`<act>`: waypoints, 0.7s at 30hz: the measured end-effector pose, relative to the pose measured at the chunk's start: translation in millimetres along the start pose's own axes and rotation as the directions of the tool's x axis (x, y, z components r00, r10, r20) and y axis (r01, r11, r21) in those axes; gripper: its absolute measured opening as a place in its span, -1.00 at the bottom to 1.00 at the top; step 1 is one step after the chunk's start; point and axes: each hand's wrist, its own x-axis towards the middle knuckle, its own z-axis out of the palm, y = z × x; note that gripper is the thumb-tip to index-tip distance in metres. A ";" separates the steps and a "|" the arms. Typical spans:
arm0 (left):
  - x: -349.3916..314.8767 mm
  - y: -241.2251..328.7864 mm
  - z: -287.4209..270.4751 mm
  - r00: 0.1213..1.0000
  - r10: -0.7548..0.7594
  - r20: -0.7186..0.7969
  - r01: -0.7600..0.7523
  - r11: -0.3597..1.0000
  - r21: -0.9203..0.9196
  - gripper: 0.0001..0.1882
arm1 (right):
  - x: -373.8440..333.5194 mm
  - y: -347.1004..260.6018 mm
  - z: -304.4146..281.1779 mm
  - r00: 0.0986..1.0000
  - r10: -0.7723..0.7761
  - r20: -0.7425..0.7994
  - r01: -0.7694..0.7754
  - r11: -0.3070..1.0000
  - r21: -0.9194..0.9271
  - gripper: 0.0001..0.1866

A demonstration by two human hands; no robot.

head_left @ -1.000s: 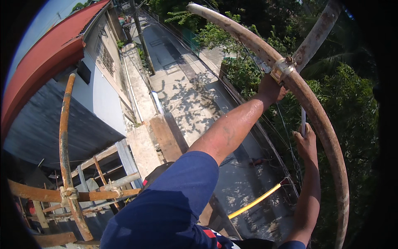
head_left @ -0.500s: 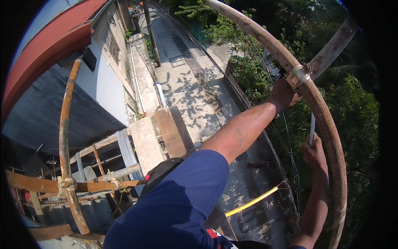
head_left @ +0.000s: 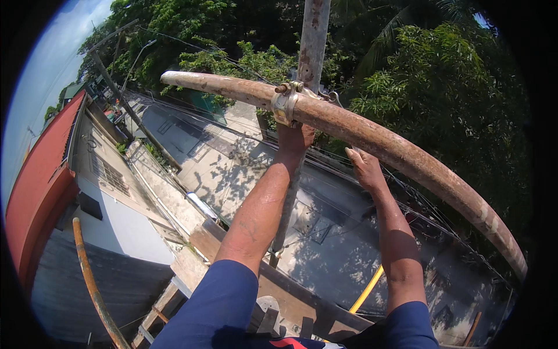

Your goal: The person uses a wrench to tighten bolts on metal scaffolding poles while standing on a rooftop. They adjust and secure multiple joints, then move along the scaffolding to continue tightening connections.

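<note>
Left hand [head_left: 295, 138] is bent up just under the clamp [head_left: 285, 106], its back to the view and its fingers lost behind the pipe [head_left: 407, 141]; whether they wrap the post [head_left: 314, 43] or press on the clamp, I cannot tell; right hand [head_left: 367, 168] is lower and to the right of the clamp, under the pipe and apart from it, thumb pointing up and fingers bent inward; whether it pinches anything, I cannot tell.

Seen from the clamp, the pipe runs out both ways, its longer stretch bowing down to the right in this lens; the post rises above the clamp and shows again below it, beside the left forearm; a metal hook [head_left: 334, 98] juts just right of the clamp, at the pipe's far edge; well below the clamp lie the road [head_left: 343, 218], a yellow tube [head_left: 367, 291] and, nearer the body, a plank [head_left: 285, 289].

As I judge it, a loose clamp could let the pipe turn or slide, pinching the left fingers; a slack right grip could drop anything held there to the road; overreaching toward the clamp could cost the person's balance.
</note>
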 end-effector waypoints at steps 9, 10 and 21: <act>-6.8 43.4 -19.7 0.924 0.201 0.326 -0.355 0.768 0.534 -0.44 | -16.1 -32.2 122.5 0.982 0.190 -0.003 -0.143 0.749 0.647 -0.59; -7.3 44.3 -20.6 0.931 0.182 0.315 -0.323 0.813 0.484 -0.43 | -13.8 -34.0 128.0 0.980 0.195 -0.042 -0.121 0.748 0.652 -0.60; -8.4 33.6 -21.8 0.945 0.134 0.298 -0.276 0.814 0.511 -0.51 | 3.5 -32.5 149.9 0.962 0.005 -0.273 0.139 0.850 0.508 -0.55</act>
